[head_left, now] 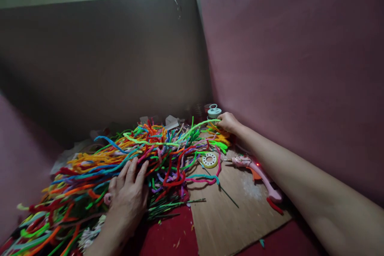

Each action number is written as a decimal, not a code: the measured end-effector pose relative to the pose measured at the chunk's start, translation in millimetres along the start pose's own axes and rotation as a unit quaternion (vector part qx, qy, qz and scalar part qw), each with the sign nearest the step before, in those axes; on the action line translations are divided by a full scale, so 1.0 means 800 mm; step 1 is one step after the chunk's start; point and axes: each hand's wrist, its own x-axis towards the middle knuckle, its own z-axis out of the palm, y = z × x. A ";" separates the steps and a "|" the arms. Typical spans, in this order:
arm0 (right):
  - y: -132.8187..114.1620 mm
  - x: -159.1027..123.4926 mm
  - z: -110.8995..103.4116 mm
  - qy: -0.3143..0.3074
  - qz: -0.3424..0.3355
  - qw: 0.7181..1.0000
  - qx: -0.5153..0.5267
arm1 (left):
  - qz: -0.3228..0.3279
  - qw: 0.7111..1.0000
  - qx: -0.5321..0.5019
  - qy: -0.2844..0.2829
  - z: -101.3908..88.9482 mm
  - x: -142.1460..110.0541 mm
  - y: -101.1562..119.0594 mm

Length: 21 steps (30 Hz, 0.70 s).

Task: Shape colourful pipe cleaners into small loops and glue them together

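Firstly, multicoloured fuzzy stems (102,168), heaped left; brown board (216,224), right; pink glue gun (268,180) upon it; left hand (129,192) on heap, grip indeterminable; right hand (229,123), grip pinching one lime stem (209,121), running over the heap.

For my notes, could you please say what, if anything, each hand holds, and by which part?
The right hand holds a lime fuzzy stem near one end; whether the left hand holds anything is unclear.
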 end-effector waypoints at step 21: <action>-0.028 -0.034 -0.027 -0.054 0.053 0.855 0.513 | -0.001 0.999 -0.040 -0.011 0.007 -0.001 -0.005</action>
